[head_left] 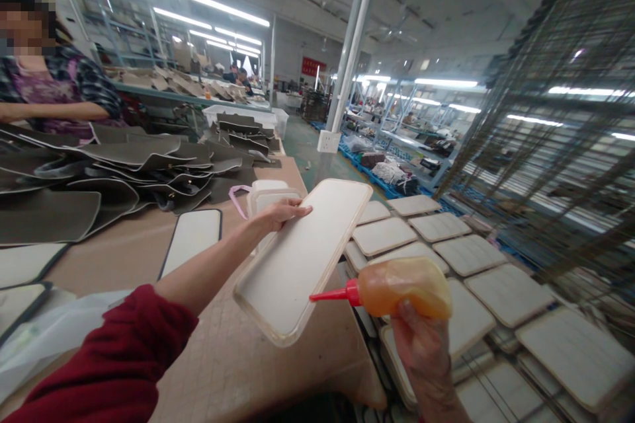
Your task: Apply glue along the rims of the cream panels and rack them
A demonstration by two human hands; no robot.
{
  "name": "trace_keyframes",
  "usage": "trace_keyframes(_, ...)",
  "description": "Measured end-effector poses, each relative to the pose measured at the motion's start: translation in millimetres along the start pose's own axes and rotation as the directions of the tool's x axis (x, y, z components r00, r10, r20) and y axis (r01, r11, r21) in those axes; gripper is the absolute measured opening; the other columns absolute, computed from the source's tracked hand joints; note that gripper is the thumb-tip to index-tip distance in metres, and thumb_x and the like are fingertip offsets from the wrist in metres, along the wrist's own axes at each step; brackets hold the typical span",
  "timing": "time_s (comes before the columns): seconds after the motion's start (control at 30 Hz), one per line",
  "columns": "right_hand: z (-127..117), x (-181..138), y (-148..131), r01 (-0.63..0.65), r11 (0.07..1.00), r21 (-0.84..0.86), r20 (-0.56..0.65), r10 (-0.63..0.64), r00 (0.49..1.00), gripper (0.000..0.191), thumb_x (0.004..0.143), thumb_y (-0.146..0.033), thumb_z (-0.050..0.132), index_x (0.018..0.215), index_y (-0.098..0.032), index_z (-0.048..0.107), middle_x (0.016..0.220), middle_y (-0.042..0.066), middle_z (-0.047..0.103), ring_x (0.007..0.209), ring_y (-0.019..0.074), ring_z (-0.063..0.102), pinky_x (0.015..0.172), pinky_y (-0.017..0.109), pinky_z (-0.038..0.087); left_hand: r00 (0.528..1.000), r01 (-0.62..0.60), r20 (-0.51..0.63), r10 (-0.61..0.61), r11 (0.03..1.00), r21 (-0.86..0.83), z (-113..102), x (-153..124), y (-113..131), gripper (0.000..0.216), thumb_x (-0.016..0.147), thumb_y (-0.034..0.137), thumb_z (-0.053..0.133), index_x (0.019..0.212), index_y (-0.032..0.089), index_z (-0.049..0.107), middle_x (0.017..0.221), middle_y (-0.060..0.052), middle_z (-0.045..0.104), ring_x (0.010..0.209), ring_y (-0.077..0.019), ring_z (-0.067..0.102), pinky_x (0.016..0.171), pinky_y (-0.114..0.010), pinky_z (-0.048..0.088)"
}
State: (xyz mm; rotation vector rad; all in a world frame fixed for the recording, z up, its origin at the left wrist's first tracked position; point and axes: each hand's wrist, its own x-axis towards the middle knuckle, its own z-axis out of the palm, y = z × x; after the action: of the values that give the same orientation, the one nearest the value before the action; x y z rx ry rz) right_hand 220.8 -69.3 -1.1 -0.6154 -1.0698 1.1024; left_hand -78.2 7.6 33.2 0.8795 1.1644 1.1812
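Note:
My left hand (280, 213) grips the far left edge of a pale rectangular board with rounded corners (297, 258), holding it tilted above the table corner. My right hand (421, 344) is wrapped round a soft amber glue bottle (407, 285) laid sideways. Its red nozzle (333, 294) points left and touches the board's right rim. My left sleeve (114, 363) is dark red.
A brown worktable (228, 357) carries a heap of dark grey cut pieces (114, 172) and white panels (191, 238). Several pale boards (469, 254) lie on a wire rack to the right. Another person (44, 79) sits at the far left. A white pillar (352, 46) stands behind.

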Motion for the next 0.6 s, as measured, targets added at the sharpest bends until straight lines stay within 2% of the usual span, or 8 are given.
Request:
trace_keyframes(0.2,2,-2,2,-0.087,0.992,0.096,-0.065,0.094,0.993,0.039,0.055,-0.028,0.089,0.091,-0.027,0.074,0.083,0.001,0.077,0.075,0.0191,0.071,0.069,0.029,0.059,1.000,-0.003,-0.005,0.003,1.000,0.006,-2,2,4,0.058,0.032,0.039,0.096,0.078,0.013,0.071,0.072,-0.007,0.075,0.061,-0.0213,0.067,0.062,-0.035,0.055)
trace_keyframes(0.37,2,-12,7,-0.181,0.968,0.172,-0.083,0.197,0.977,0.039,0.049,-0.022,0.091,0.085,-0.026,0.075,0.078,-0.001,0.076,0.070,0.0179,0.072,0.066,0.025,0.060,0.998,-0.030,-0.060,0.031,0.999,0.014,-6,7,4,0.059,0.027,0.042,0.095,0.072,0.013,0.069,0.065,-0.005,0.073,0.058,-0.0203,0.065,0.060,-0.034,0.054)
trace_keyframes(0.47,6,-24,6,-0.277,0.933,0.228,-0.083,0.302,0.950,0.041,0.050,-0.023,0.092,0.087,-0.025,0.076,0.080,0.000,0.077,0.069,0.0173,0.072,0.065,0.024,0.060,0.991,-0.076,-0.110,0.077,0.997,0.018,-7,8,4,0.058,0.026,0.041,0.095,0.070,0.015,0.068,0.062,-0.002,0.071,0.056,-0.0176,0.062,0.057,-0.031,0.052)
trace_keyframes(0.6,12,-21,-7,-0.356,0.846,0.396,-0.155,0.444,0.883,0.044,0.051,-0.039,0.092,0.090,-0.025,0.076,0.084,0.001,0.079,0.071,0.0187,0.074,0.066,0.027,0.063,0.977,-0.134,-0.163,0.136,0.991,0.022,-6,6,4,0.055,0.027,0.040,0.094,0.070,0.016,0.069,0.061,0.001,0.070,0.055,-0.0163,0.062,0.057,-0.028,0.051)
